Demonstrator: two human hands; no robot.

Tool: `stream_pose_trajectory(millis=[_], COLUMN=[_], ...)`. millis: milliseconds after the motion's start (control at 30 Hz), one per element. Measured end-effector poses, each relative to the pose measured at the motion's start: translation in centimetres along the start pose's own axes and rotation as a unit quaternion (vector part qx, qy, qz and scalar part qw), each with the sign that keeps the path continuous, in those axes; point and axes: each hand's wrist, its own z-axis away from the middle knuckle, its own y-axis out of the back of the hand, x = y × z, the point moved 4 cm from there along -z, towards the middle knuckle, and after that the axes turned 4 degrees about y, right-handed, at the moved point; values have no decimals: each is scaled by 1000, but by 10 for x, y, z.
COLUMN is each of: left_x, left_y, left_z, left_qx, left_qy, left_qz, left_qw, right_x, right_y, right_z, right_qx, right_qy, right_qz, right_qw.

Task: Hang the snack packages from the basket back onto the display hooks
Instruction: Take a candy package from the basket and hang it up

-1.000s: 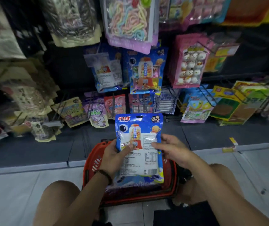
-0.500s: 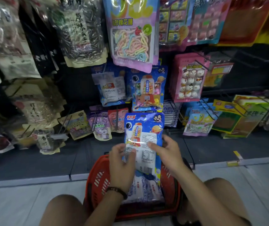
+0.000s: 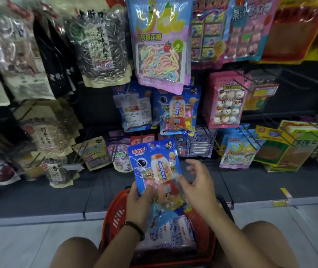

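Our left grip (image 3: 138, 198) pinches the pack (image 3: 154, 163) by its lower corner, above the basket (image 3: 113, 215). The right grip (image 3: 196, 182) is spread open beside it, holding nothing. With a one-corner hold on slick film, it could twist, drop, or snag short of the matching pack (image 3: 177, 111) hanging above.

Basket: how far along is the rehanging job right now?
Looks done: one matching package hangs on the display. In hand: the left hand grips a blue gumball package above the red basket, not yet hooked; the right hand is open beside it. Left: several packages lie in the basket.
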Motion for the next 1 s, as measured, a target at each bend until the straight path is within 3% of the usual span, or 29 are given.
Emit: stream_pose_trajectory(millis=[67,167,300,433,1000], left_x=[5,16,23,26,71], left_y=[1,-2,-1,-6,-65], left_z=[-2,-7,-21,-32,-102], left_qx=[-11,-41,-48,-50,-64], left_qy=[14,32,14,35,-78], left_qz=[0,2,-57,-57,-133], left_qw=[1000,999,997,996,986], right_x=[17,33,32,26,33], right_y=[2,-5,-4,1,21], right_z=[-7,-9,-10,-15,-103], right_qx=[-24,-103,-102,-62,-5], right_qy=[-84,-146,-97,-76,-30], right_qz=[0,-122,-196,-207,-235], right_qw=[996,976,970,973,971])
